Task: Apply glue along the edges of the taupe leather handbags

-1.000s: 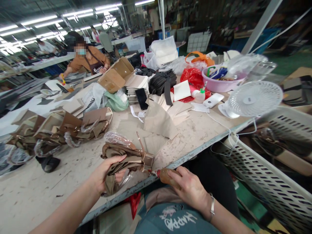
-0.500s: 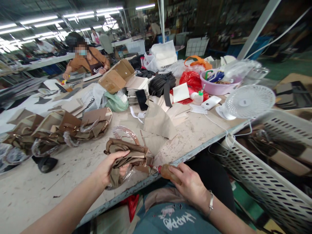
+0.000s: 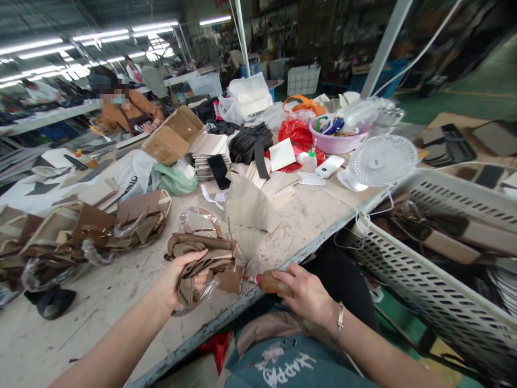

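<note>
1. Left hand (image 3: 180,278) grips a crumpled brown bag (image 3: 214,262) at the worktable (image 3: 309,208)'s near edge.
2. Between three and four o'clock of it, the right hand (image 3: 310,294) clasps an amber bottle (image 3: 272,283), red tip (image 3: 257,279) bagward.
3. Farther out: black phone (image 3: 219,172) at twelve, white fan (image 3: 380,161) at two, brown bags (image 3: 97,221) toward nine.

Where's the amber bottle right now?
In the head view, the amber bottle is in the right hand, low centre by the table's near edge, its red tip toward the brown bag in the left hand.
</note>
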`<state>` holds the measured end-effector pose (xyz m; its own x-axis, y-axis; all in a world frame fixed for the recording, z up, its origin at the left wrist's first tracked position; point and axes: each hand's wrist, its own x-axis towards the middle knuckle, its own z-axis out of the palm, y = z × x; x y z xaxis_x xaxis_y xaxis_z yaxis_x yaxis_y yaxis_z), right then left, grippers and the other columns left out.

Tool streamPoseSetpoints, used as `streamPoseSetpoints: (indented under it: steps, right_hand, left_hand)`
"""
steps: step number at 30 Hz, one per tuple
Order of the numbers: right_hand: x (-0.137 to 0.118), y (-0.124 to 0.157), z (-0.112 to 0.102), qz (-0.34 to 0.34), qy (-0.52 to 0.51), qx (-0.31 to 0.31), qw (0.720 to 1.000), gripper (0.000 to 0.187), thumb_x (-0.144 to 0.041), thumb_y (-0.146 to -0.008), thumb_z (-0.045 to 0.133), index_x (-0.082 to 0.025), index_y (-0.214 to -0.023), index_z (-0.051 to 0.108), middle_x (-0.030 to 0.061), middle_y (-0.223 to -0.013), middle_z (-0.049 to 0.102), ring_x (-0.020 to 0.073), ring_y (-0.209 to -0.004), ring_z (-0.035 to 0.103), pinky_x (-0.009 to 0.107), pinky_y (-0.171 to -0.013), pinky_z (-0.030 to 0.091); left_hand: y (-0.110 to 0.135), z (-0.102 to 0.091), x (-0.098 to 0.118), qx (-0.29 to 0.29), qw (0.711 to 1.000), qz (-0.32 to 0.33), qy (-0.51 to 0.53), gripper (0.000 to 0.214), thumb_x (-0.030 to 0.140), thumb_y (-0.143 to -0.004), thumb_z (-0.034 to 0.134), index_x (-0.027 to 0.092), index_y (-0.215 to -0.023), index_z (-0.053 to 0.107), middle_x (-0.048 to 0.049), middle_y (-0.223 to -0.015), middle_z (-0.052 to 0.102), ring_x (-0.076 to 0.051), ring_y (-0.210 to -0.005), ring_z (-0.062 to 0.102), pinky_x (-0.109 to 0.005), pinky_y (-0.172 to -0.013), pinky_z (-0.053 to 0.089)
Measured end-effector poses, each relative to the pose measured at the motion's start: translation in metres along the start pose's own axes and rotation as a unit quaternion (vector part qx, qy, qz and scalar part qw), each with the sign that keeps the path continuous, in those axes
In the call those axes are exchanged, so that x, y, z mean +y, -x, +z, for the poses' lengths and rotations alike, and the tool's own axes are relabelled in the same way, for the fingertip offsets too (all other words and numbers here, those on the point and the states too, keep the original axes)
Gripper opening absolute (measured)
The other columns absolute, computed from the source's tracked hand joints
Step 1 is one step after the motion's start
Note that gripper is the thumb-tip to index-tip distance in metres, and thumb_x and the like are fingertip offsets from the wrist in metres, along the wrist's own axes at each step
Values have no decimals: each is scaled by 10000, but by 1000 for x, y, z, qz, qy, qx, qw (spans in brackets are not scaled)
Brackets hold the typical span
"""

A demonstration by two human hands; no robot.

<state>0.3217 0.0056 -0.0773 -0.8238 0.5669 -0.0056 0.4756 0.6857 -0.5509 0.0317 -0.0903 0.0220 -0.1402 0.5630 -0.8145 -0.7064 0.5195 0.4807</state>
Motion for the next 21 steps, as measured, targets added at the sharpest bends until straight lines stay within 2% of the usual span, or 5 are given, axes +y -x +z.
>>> streamPoseSetpoints:
  steps: [3, 7, 14, 21]
  right_hand:
    - [5, -6, 0, 11, 16, 36, 999, 406, -177, -822, 638, -266, -1217, 605, 46, -944, 555, 180, -810, 568, 269, -750, 486]
    - [5, -7, -3, 8, -2, 54, 999, 432, -191, -809, 667, -273, -1227, 599, 38, -942, 552, 172, -822, 571, 254, -760, 479]
    - [0, -4, 0, -20, 0, 10, 1000, 480, -246, -772, 725, -316, -1226, 590, 15, -933, 556, 171, -828, 570, 243, -721, 467]
    - [4, -12, 10, -17, 36, 69, 997, 396, -177, -854, 602, -271, -1238, 587, 44, -943, 551, 171, -826, 563, 246, -751, 466]
  left_hand:
    - [1, 3, 1, 0, 1000, 2, -3, 354, 229, -926, 468, 92, -621, 583, 28, -440, 391, -48, -340, 352, -141, -321, 283]
    - [0, 5, 3, 6, 1000, 4, -10, 366, 230, -935, 451, 99, -615, 571, 30, -440, 385, -50, -337, 346, -144, -321, 284]
    - [-4, 3, 4, 3, 1000, 3, -8, 364, 225, -934, 455, 77, -628, 583, 22, -448, 392, -47, -339, 356, -143, -320, 277]
    - [-11, 1, 7, -19, 1000, -6, 4, 336, 238, -945, 444, 97, -666, 568, 37, -454, 388, -52, -340, 358, -144, -311, 296]
